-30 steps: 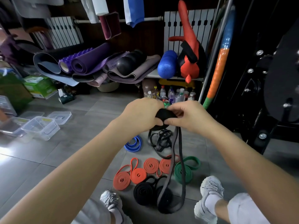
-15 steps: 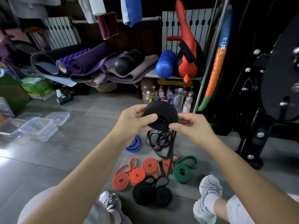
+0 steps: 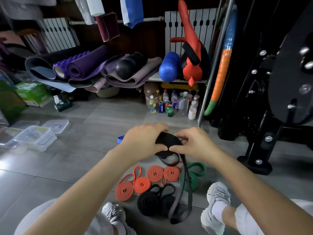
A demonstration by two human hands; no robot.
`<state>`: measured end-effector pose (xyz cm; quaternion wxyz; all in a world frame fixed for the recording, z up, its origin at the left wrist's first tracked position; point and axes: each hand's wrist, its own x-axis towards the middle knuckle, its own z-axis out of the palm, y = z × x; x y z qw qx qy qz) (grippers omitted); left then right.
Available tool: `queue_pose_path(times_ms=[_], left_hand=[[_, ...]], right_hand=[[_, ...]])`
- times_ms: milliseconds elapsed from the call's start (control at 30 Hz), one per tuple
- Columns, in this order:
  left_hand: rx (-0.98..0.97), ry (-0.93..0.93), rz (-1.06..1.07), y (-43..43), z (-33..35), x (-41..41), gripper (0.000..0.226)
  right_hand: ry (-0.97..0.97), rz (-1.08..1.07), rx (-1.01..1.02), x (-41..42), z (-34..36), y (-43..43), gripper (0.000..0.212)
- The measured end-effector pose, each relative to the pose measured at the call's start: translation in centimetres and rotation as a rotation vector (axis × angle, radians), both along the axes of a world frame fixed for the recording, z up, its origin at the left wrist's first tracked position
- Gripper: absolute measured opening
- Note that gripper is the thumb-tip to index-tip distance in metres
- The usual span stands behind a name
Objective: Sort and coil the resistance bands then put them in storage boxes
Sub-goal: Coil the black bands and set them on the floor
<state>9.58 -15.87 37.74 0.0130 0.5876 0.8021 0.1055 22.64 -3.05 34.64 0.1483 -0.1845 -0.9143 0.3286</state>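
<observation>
Grey tiled floor [image 3: 67,167] of a cluttered exercise room, viewed from above by a seated person.

Item in hand: flat black rubber resistance band [image 3: 166,141], partly wound into a coil, held above the floor between both hands.
- Left hand [image 3: 144,141]: fingers curled over the coil's far edge, thumb pressed on its near face.
- Right hand [image 3: 193,143]: fingers curled round the coil's right edge, thumb tip pinching just beside the left thumb.
- Unwound tail [image 3: 190,199]: hangs from the coil as a long loop. Its lower end is blurred, low down between the white trainers [image 3: 217,199].

Items on the floor below the hands:
- Four orange coiled bands [image 3: 155,173], in a row, each touching the next.
- Two black coiled bands [image 3: 147,203], side by side, just nearer the person than the orange row.
- One green rubber band [image 3: 193,177], loosely coiled, just right of the orange row.
- One loose black band [image 3: 169,161], uncoiled, partly hidden under the hands.
- One blue band [image 3: 121,139], mostly hidden behind the left wrist.

Items at left: clear plastic storage boxes [image 3: 35,137], open, with a loose clear lid [image 3: 55,124] beside them, well apart from the bands.

Items at back: rolled purple and grey exercise mats [image 3: 84,65], blue foam roller [image 3: 169,67], drink bottles and cans [image 3: 171,102] standing on the floor, white radiator [image 3: 199,22].

Item at right: black gym machine [image 3: 271,99].
</observation>
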Motion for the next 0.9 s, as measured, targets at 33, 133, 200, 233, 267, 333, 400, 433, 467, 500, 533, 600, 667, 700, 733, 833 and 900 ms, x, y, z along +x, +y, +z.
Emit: queue_pose_path(times_ms=[33,133,200,233,267,333,400,433,467,500,533,600,667,700,733,833,900], left_hand=[[-0.048,0.056,-0.026,0.2,0.2,0.1,0.041],[-0.031,0.047,-0.043,0.2,0.4,0.0,0.029],[0.082,-0.111,-0.011,-0.2,0.2,-0.2,0.026],[0.151,-0.210,0.019,-0.5,-0.1,-0.1,0.026],[0.219,-0.300,0.054,-0.7,-0.3,-0.1,0.027],[0.339,-0.440,0.112,-0.9,-0.8,0.0,0.028],[0.454,-0.577,0.135,-0.9,-1.2,0.0,0.028],[0.508,-0.646,0.138,-0.8,-1.3,0.0,0.028],[0.555,-0.711,0.137,-0.7,-1.4,0.1,0.029],[0.595,-0.772,0.141,-0.6,-1.5,0.2,0.031],[0.631,-0.834,0.149,-0.6,-1.6,0.3,0.035],[0.694,-0.958,0.176,-0.4,-2.0,0.7,0.036],[0.752,-1.081,0.232,-0.2,-2.5,1.1,0.032],[0.785,-1.166,0.263,-0.1,-2.8,1.2,0.028],[0.818,-1.278,0.281,-0.1,-3.0,1.3,0.025],[0.864,-1.592,0.254,0.1,-3.8,1.6,0.031],[0.854,-1.689,0.254,0.2,-4.3,1.7,0.037]], right_hand=[[0.007,0.001,0.034,-0.1,0.1,-0.3,0.022],[0.078,0.007,-0.008,0.2,0.1,-0.6,0.023],[0.147,0.011,-0.103,0.7,0.1,-0.3,0.026],[0.170,0.014,-0.142,0.9,0.3,-0.1,0.029],[0.178,0.016,-0.162,1.0,0.5,0.1,0.030],[0.169,0.012,-0.173,1.2,0.5,0.6,0.030],[0.177,0.015,-0.216,1.3,0.2,1.1,0.032],[0.199,0.016,-0.248,1.4,-0.1,1.3,0.036],[0.230,0.015,-0.283,1.4,-0.4,1.4,0.038],[0.263,0.012,-0.317,1.4,-0.6,1.6,0.039],[0.295,0.003,-0.349,1.3,-0.8,1.6,0.040],[0.351,-0.021,-0.398,1.0,-1.1,1.5,0.041],[0.396,-0.035,-0.432,0.6,-1.6,1.5,0.042],[0.416,-0.041,-0.452,0.4,-1.8,1.6,0.042],[0.432,-0.043,-0.474,0.3,-2.0,1.5,0.041],[0.461,-0.041,-0.535,0.0,-2.9,1.3,0.040],[0.472,-0.052,-0.547,0.0,-3.5,1.1,0.042]])
